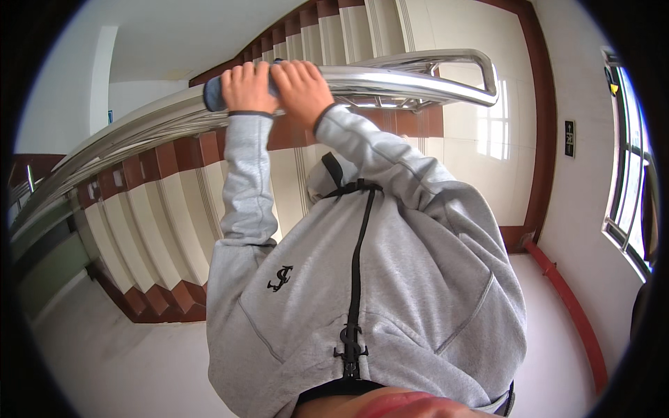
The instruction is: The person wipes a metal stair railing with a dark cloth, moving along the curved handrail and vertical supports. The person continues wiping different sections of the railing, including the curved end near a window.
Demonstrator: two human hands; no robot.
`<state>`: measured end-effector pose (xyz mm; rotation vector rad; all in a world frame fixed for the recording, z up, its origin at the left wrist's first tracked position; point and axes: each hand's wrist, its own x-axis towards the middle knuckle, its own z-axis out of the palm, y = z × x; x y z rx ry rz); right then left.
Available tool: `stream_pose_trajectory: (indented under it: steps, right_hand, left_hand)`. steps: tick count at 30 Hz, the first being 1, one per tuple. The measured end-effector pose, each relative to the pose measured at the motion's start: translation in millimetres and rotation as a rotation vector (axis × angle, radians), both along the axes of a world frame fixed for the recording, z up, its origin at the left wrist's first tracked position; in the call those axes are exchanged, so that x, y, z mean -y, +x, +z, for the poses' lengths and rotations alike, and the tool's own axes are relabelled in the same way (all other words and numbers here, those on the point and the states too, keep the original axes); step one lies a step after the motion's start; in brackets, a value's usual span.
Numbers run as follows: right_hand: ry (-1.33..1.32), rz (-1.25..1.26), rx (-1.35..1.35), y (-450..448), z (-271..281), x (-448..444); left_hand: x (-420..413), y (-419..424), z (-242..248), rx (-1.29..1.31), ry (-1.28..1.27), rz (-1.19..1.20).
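A polished stainless-steel handrail (387, 78) crosses in front of me at the top of the view. Wrapped over the rail is a dark blue-grey cloth (213, 95). My left hand (250, 88) grips the cloth near its left end, fingers curled over the top of the rail. Close beside it, my right hand (301, 90) presses on the cloth's right part, also bent over the rail. Both palms and much of the cloth are hidden under the hands. To the right the rail ends in a rounded rectangular loop.
Cream steps (157, 209) with red-brown edging lie below left of the rail; another flight (334, 36) rises beyond it. A tiled landing (470, 172) is at right. A red pipe (575, 318) runs along the wall near a barred window (627, 167). A small dark sign (569, 139) hangs there.
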<state>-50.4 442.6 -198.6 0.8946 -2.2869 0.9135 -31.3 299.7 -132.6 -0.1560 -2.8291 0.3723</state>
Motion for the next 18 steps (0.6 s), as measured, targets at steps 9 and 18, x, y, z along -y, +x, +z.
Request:
stream_pose_trajectory:
  steps: [9, 18]
  right_hand:
    - [0.104, -0.255, 0.338, -21, -113, -217]
    - [0.009, -0.579, 0.563, -5, -158, -351]
  left_hand:
    - [-206, -52, -113, 0.321, -0.010, -0.201]
    - [-360, -104, -229, 0.417, -0.120, -0.390]
